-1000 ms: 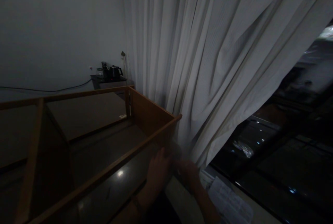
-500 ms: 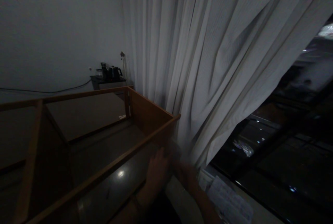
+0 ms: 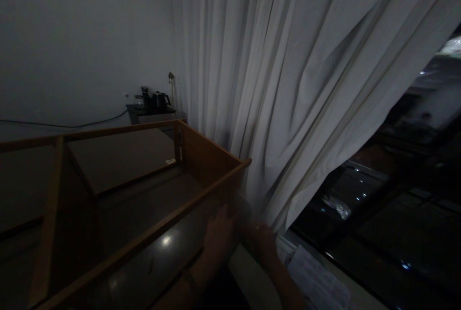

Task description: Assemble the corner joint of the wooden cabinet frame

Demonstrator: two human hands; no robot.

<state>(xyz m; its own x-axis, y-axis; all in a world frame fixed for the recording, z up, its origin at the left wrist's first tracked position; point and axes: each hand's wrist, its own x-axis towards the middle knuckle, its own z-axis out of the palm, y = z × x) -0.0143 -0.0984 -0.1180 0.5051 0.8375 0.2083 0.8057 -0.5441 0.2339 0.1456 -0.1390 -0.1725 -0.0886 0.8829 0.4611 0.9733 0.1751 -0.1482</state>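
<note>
The light is dim and both hands are smeared by motion. My left hand (image 3: 218, 227) is beside the near right corner of a wooden frame unit (image 3: 173, 218), its fingers bent toward a blurred greyish thing (image 3: 242, 206) that I cannot make out. Close by on the right, my right hand (image 3: 262, 242) is curled in a fist below the curtain's lower part, by the same blur. What the fingers hold is hidden in darkness. A band circles my left wrist.
A long pale curtain (image 3: 284, 75) hangs just beyond my hands. Printed papers (image 3: 317, 276) lie on the sill at lower right, by a dark window (image 3: 396, 233). A black kettle (image 3: 160, 101) stands on a small cabinet (image 3: 151, 118) in the far corner.
My right hand has shifted slightly and its curled shape shows a little more clearly. My left hand stays in nearly the same spot. The wooden unit has not moved.
</note>
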